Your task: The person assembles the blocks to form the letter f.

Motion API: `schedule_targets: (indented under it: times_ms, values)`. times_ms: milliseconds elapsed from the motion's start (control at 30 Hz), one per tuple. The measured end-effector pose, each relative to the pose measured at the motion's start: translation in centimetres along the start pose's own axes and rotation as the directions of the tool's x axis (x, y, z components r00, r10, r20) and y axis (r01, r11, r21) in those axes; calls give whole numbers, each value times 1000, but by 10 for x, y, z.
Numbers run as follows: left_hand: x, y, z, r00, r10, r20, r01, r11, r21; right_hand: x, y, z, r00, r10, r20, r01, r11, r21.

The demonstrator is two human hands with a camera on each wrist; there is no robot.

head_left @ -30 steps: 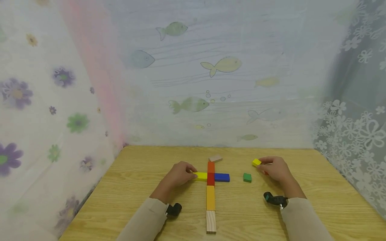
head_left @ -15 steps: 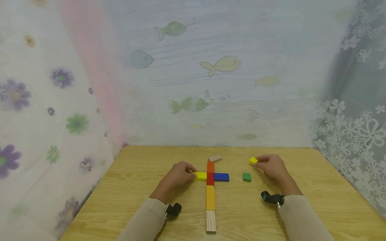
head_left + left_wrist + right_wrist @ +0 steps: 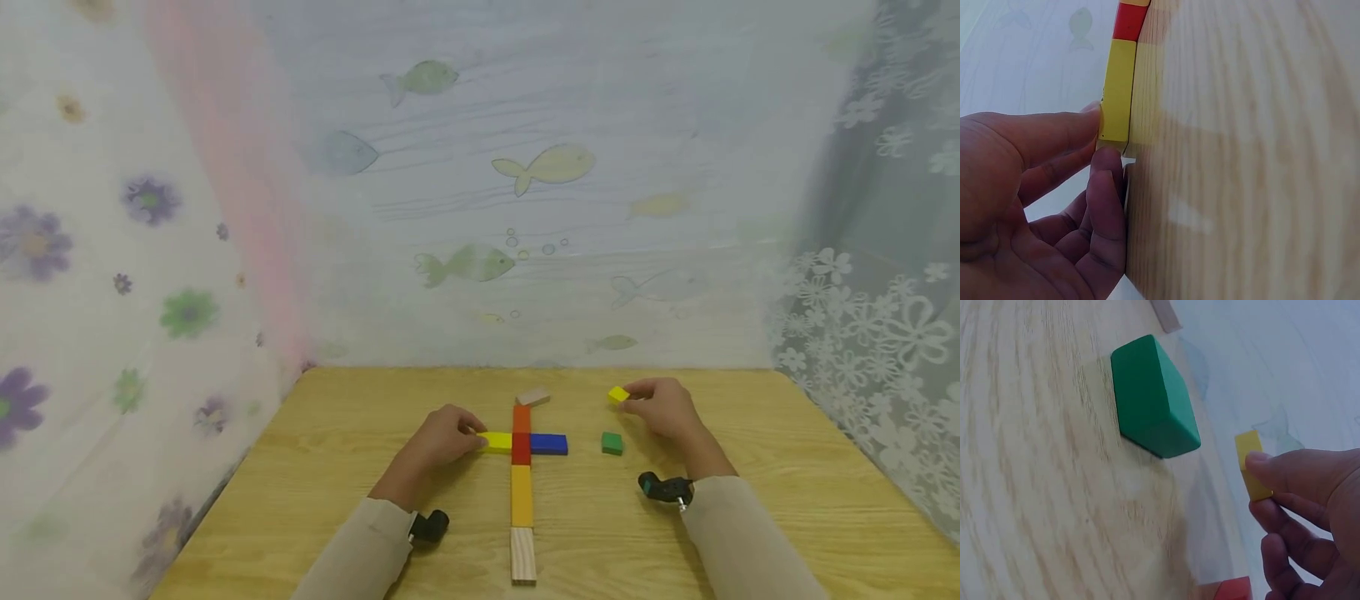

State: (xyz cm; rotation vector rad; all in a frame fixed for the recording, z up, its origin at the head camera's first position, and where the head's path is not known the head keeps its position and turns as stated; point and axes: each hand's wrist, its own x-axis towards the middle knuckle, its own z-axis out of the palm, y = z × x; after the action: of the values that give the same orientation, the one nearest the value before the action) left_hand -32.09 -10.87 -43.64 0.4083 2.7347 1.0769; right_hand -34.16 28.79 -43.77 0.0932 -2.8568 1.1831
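My left hand (image 3: 450, 435) pinches the outer end of a flat yellow block (image 3: 1119, 87) lying on the table. That block meets the left side of a dark red block (image 3: 521, 448), with a blue block (image 3: 549, 444) on the opposite side. An orange-red block (image 3: 522, 416) extends behind the red one; an orange-yellow block (image 3: 522, 496) and a plain wood block (image 3: 522, 556) run toward me. My right hand (image 3: 663, 408) holds a small yellow block (image 3: 1252, 465) between thumb and fingers, above the table at the right. Nearby stands a green block (image 3: 1154, 400).
A second plain wood block (image 3: 534, 396) lies slanted behind the row. Low in the right wrist view is another red block (image 3: 1235, 589), hidden by my hand in the head view. Patterned curtains (image 3: 465, 183) hang along the table's back and sides.
My right hand has moved left and slightly toward the back, carrying the small yellow block. The left hand stays at the flat yellow block's end.
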Motion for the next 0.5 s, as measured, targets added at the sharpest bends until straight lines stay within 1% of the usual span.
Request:
schedule_targets:
  times_ms: [233,433,500]
  values:
    - [-3,-1,-2,1000,15,19,-14,999,-37,6,-11,2,1000,1,24,-1,1000,-4]
    - [-3,-2,-4,1000,11,26,-9,999,-52,11,-21,9,999,-15,35,14,1000,16]
    - [-3,-3,-4,999,4,37,-1,997,-76,12,-24,13,999,-9,38,8,1000,27]
